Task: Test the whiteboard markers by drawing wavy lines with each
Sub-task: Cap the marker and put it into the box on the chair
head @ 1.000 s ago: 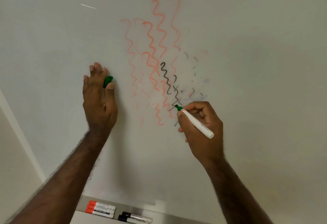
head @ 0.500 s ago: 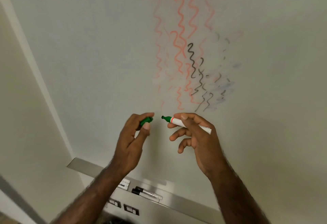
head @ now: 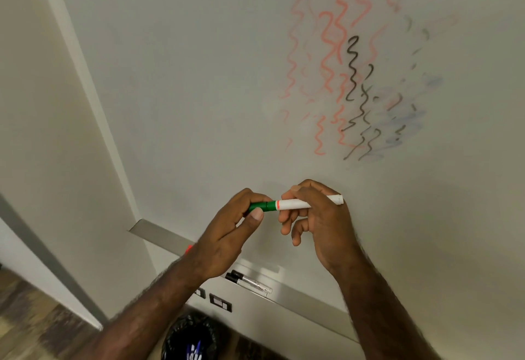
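A white marker (head: 308,203) with a green end lies level in front of the whiteboard (head: 199,75). My right hand (head: 318,223) grips its white barrel. The green cap (head: 262,206) sits on the marker's tip, pinched by my left hand (head: 233,234). Red and dark wavy lines (head: 352,75) cover the board above my hands, some of them faint or smeared.
The metal marker tray (head: 298,294) runs along the board's bottom edge, holding black-capped markers (head: 247,280) and a red one (head: 189,249) mostly hidden by my left wrist. Below stands a black-lined bin (head: 193,337). The wall (head: 42,104) lies left.
My right hand lifted the marker off the board and lowered it. My left hand left the board, brought the cap over, and the cap now sits on the tip.
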The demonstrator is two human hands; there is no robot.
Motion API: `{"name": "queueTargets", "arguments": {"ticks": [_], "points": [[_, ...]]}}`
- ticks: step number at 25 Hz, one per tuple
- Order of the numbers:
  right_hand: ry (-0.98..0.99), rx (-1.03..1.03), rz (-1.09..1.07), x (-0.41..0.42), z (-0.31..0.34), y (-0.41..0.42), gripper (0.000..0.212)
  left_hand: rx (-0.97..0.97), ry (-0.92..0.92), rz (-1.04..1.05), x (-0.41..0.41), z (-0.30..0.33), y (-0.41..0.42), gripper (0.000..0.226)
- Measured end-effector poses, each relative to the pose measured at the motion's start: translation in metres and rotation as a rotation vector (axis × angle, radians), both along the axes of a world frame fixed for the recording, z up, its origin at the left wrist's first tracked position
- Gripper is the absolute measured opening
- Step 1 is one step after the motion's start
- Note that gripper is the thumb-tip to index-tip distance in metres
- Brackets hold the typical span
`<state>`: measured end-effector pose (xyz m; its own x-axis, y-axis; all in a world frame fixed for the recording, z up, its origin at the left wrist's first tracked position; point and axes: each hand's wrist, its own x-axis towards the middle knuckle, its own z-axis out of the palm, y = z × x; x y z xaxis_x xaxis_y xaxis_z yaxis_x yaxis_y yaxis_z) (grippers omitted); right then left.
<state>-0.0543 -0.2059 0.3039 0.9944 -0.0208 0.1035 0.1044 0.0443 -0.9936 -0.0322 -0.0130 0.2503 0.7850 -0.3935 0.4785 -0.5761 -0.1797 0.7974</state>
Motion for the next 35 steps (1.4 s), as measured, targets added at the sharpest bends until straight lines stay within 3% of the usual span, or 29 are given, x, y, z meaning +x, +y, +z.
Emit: {"name": "queueTargets", "arguments": {"ticks": [3, 12, 14, 21, 26, 28, 31, 35], "points": [[0.032, 0.048, 0.018, 0.001, -0.005, 0.008, 0.034, -0.005, 0.099, -0.054, -0.004, -0.005, 0.005, 0.025], [0.039, 0.196, -0.032, 0.006, -0.033, 0.051, 0.032, -0.193, 0.273, -0.016, -0.002, -0.028, 0.009, 0.047], [0.069, 0.184, -0.010, 0.009, -0.040, 0.055, 0.033, -0.190, 0.305, -0.024, 0.002, -0.037, 0.018, 0.041], [0.272, 0.058, 0.037, 0.026, -0.083, 0.076, 0.026, -0.079, 0.403, 0.014, 0.011, -0.083, 0.060, 0.036], [0.407, -0.044, 0.053, 0.029, -0.134, 0.097, 0.028, 0.093, 0.502, 0.155, 0.018, -0.125, 0.110, 0.063], [0.477, -0.154, 0.088, 0.026, -0.168, 0.108, 0.024, 0.108, 0.542, 0.182, 0.018, -0.145, 0.134, 0.058], [0.574, -0.347, 0.159, 0.018, -0.217, 0.123, 0.024, 0.154, 0.569, 0.219, 0.013, -0.166, 0.160, 0.033], [0.642, -0.567, 0.260, 0.017, -0.270, 0.144, 0.027, 0.243, 0.605, 0.259, 0.008, -0.189, 0.180, 0.056]]}}
